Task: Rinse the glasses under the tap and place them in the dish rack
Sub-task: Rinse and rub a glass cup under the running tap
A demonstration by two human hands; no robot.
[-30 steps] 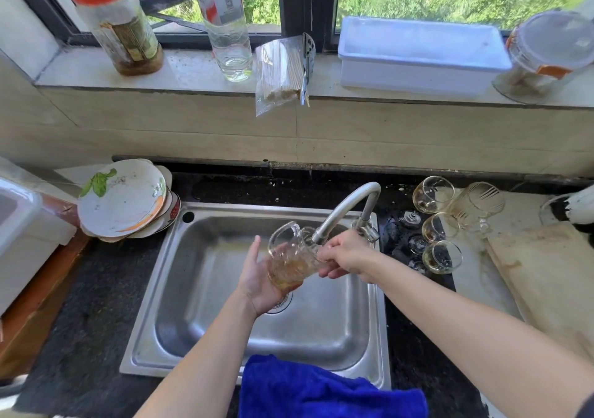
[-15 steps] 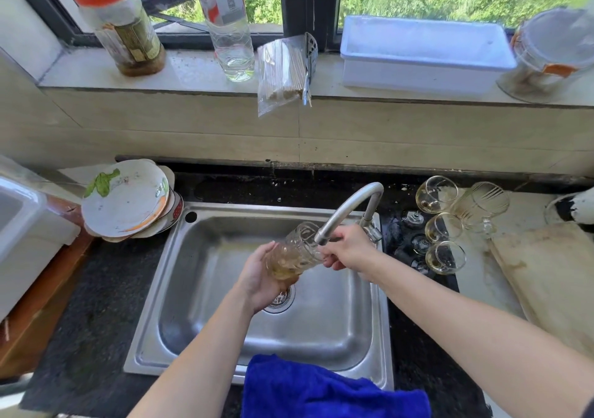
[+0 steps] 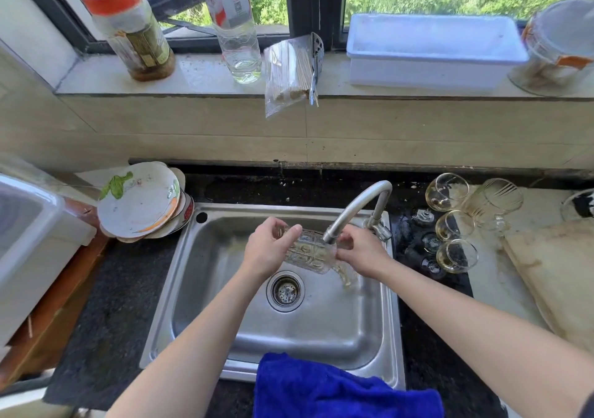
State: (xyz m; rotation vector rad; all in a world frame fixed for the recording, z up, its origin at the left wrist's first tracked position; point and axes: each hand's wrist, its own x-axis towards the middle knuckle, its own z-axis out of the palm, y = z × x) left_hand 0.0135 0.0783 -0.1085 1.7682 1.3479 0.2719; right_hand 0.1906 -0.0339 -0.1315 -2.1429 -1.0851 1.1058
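I hold a patterned clear glass (image 3: 308,252) on its side over the steel sink (image 3: 225,321), just under the spout of the curved tap (image 3: 356,208). My left hand (image 3: 268,250) grips its base end and my right hand (image 3: 361,252) holds its mouth end. Yellowish water pours from the mouth into the basin near my right hand. Several more glasses lie on the counter right of the tap: a stemmed glass (image 3: 445,191), a larger ribbed glass (image 3: 493,200) and two small ones (image 3: 454,224) (image 3: 456,255).
A stack of plates (image 3: 141,202) leans at the sink's left. A white plastic bin (image 3: 29,240) stands far left. A blue cloth (image 3: 337,388) hangs over the sink's front rim. A worn cutting board (image 3: 559,273) lies at right. Bottles, a white tray (image 3: 434,51) and jars line the windowsill.
The glass has gone from upright with murky water inside to lying sideways, and its water now spills into the sink. My left hand moved from under it to around its base.
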